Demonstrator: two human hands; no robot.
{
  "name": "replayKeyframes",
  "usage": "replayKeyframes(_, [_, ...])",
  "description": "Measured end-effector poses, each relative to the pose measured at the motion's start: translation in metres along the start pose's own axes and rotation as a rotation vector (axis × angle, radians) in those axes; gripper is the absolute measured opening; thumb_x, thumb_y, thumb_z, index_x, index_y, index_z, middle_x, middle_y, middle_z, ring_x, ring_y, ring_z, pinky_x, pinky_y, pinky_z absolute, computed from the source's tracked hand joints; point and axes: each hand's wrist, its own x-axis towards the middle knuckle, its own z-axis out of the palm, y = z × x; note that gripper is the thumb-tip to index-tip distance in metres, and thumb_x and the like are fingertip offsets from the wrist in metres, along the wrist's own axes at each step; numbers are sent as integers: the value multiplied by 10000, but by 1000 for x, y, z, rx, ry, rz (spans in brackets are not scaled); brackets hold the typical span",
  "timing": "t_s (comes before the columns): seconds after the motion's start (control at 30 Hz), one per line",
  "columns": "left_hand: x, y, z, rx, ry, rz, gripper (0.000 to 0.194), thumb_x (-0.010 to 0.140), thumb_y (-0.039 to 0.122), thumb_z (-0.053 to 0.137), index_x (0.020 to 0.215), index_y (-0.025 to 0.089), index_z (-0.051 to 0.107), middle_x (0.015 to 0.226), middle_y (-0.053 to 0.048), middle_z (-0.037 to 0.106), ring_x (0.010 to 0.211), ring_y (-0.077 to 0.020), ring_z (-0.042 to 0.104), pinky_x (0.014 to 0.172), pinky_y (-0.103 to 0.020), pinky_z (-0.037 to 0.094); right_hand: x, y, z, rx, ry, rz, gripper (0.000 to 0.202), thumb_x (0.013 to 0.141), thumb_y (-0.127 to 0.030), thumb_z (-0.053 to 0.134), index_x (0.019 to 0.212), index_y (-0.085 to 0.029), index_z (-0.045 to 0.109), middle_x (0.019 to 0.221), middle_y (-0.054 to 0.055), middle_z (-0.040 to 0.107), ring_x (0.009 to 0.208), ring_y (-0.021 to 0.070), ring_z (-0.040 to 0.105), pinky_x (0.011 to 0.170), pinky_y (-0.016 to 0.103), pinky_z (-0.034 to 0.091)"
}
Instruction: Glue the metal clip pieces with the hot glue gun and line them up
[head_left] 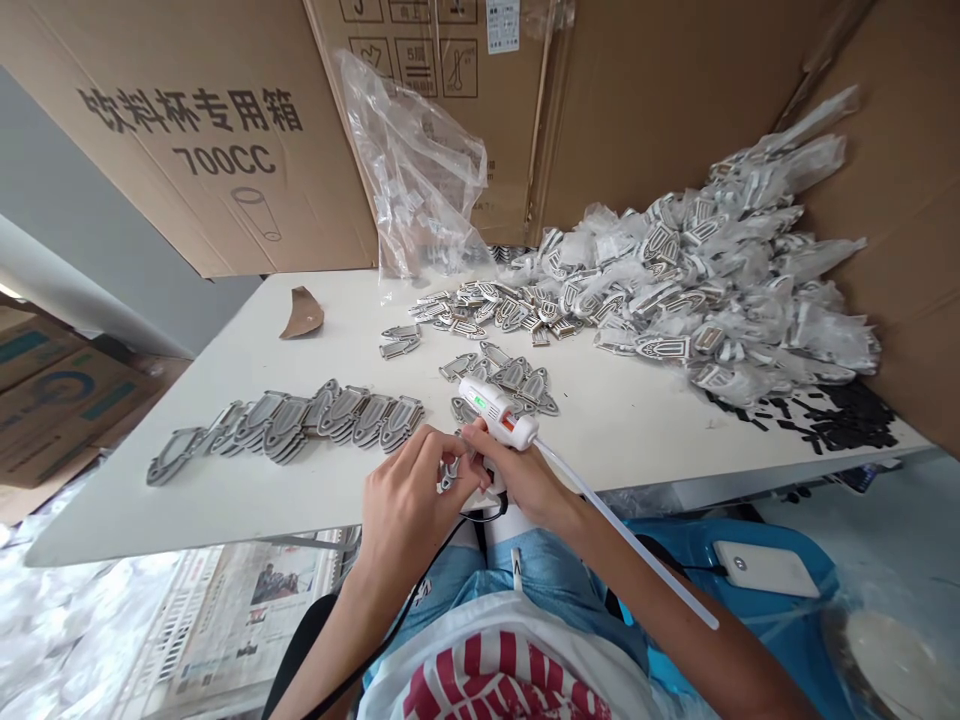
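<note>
My right hand [529, 482] is wrapped round the handle of a white glue gun [491, 405] with a small green light. A long translucent glue stick [630, 535] runs out of its back, over my right forearm. Close beside it, my left hand [412, 495] pinches a small silver-grey metal piece [448, 473], mostly hidden by my fingers. The two hands meet at the table's front edge. Just beyond the glue gun lies a loose cluster of similar metal pieces [517, 375]. To the left, several overlapping stacks of these pieces [285, 425] form a row.
Bagged metal pieces [675, 270] are heaped at the back right, with small black strips [847, 420] in front. An empty plastic bag [420, 180] leans on cardboard boxes [225, 130] behind the white table [217, 510]. A black cable [390, 635] crosses my left forearm. A power bank [765, 568] lies on a blue stool.
</note>
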Motion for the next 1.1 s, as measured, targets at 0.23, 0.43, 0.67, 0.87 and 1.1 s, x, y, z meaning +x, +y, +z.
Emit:
replayKeyframes(0.23, [5, -2, -14, -179, -9, -157, 113, 967, 185, 612, 867, 218, 568, 782, 31, 574, 647, -115, 519, 610, -252, 412, 1, 0, 1, 91, 25, 58, 376, 924, -522, 768, 783, -234, 572, 486, -71, 542, 469, 120, 479, 532, 256, 436])
replayKeyframes(0.43, [10, -14, -25, -303, -53, -325, 215, 1012, 153, 437, 813, 231, 460, 764, 12, 543, 697, -152, 516, 669, -297, 426, 2, 0, 1, 114, 69, 100, 423, 858, -554, 821, 800, -245, 538, 457, -81, 540, 429, 115, 455, 486, 243, 402])
replayKeyframes(0.67, [13, -27, -30, -235, 21, -412, 315, 1072, 329, 505, 777, 218, 515, 684, 19, 538, 627, -137, 497, 603, -296, 398, 3, 4, -3, 164, 35, 83, 383, 864, -517, 834, 839, -241, 570, 450, -88, 542, 422, 109, 424, 499, 243, 417])
replayKeyframes(0.87, [8, -16, -14, -466, -121, -416, 269, 940, 395, 739, 1143, 232, 668, 874, -5, 671, 699, -134, 626, 647, -268, 539, 2, 2, -3, 158, 28, 85, 361, 886, -511, 822, 841, -236, 593, 474, -85, 536, 439, 116, 458, 510, 248, 425])
replayKeyframes(1.1, [5, -6, -3, -496, -163, -454, 233, 926, 390, 743, 1098, 237, 711, 860, 6, 691, 657, -121, 593, 637, -270, 527, 2, 2, -3, 122, 33, 85, 369, 880, -519, 818, 805, -230, 602, 485, -88, 508, 433, 109, 455, 499, 248, 431])
